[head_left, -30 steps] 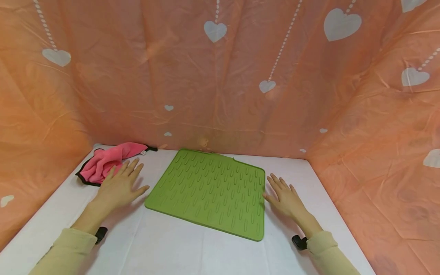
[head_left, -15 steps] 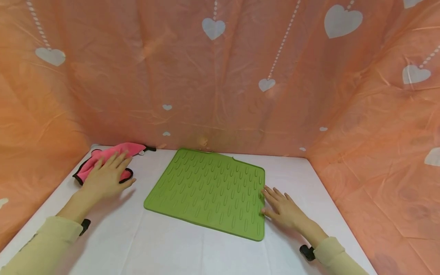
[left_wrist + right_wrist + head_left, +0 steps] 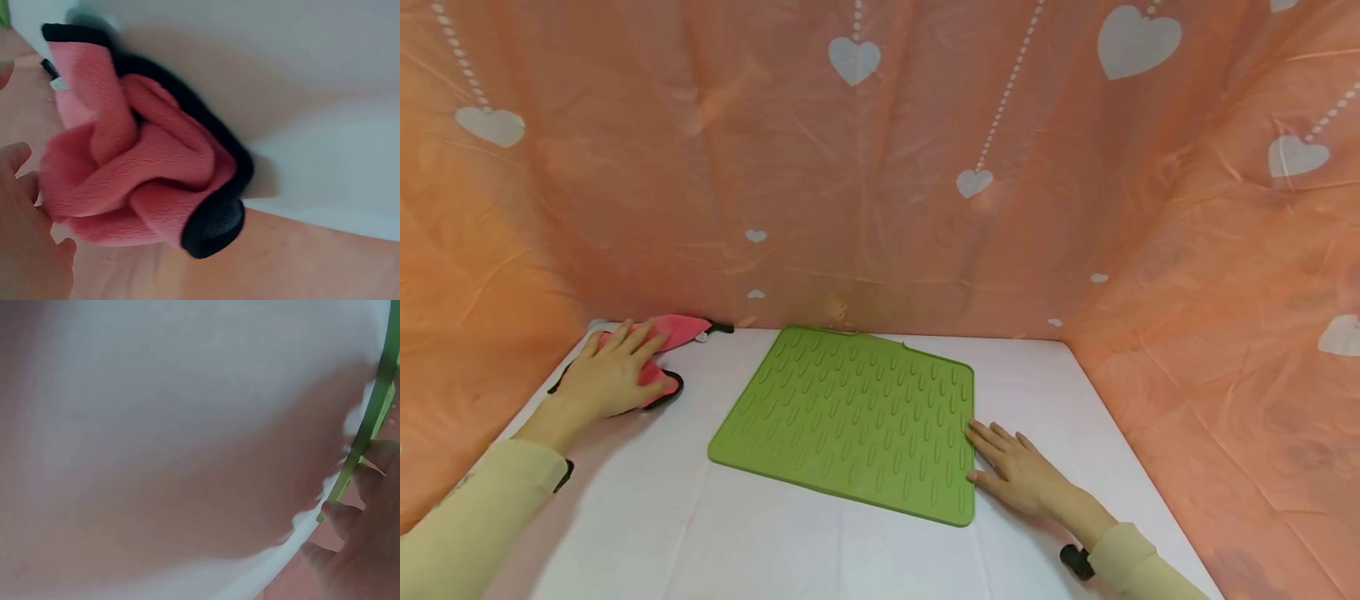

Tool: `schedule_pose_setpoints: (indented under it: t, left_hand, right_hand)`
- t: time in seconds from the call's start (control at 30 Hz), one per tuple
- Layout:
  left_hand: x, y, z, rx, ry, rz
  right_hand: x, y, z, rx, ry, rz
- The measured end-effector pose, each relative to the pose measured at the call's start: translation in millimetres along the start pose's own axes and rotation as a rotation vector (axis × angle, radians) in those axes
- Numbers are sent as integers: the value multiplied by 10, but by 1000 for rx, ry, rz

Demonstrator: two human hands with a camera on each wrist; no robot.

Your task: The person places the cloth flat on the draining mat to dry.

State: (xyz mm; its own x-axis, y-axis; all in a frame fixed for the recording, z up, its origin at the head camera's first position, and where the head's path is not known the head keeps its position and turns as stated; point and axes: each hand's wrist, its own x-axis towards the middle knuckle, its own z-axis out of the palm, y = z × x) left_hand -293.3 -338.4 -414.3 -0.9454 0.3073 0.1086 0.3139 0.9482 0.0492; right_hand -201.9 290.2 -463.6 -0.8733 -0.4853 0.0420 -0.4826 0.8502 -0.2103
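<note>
A crumpled pink towel (image 3: 679, 330) with black trim lies at the far left of the white table. My left hand (image 3: 601, 377) is over it, fingers spread and covering part of the cloth. In the left wrist view the fingertips meet the folds of the towel (image 3: 156, 162) at its edge. A green mat (image 3: 850, 417) with raised oval ridges lies flat in the middle of the table. At its right edge rests my right hand (image 3: 1018, 471), fingers extended, fingertips touching the rim. The right wrist view shows the fingers beside the green mat edge (image 3: 375, 406).
An orange curtain (image 3: 887, 208) with white hearts hangs behind the table and along both sides. The white tabletop (image 3: 760, 542) shows in front of the mat. A black wrist device (image 3: 1077, 562) sits at the right cuff.
My left hand has moved left and forward onto the pink towel. My right hand has come slightly nearer the body, and its fingertips now touch the mat's right edge.
</note>
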Motion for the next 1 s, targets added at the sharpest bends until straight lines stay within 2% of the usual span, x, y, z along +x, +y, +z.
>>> schedule_pose_setpoints:
  t: [0.17, 0.4, 0.67, 1.0]
  left_hand:
    - [-8, -58, 84, 20, -5, 6]
    - [-17, -75, 236, -32, -12, 38]
    - [-4, -41, 319, -55, 50, 70]
    - [44, -117, 374, -105, 159, 73]
  right_hand:
    - [-6, -18, 0, -11, -7, -2]
    - [-11, -19, -11, -24, -21, 5]
    - [2, -24, -3, -27, -23, -2]
    - [15, -37, 5, -30, -17, -6]
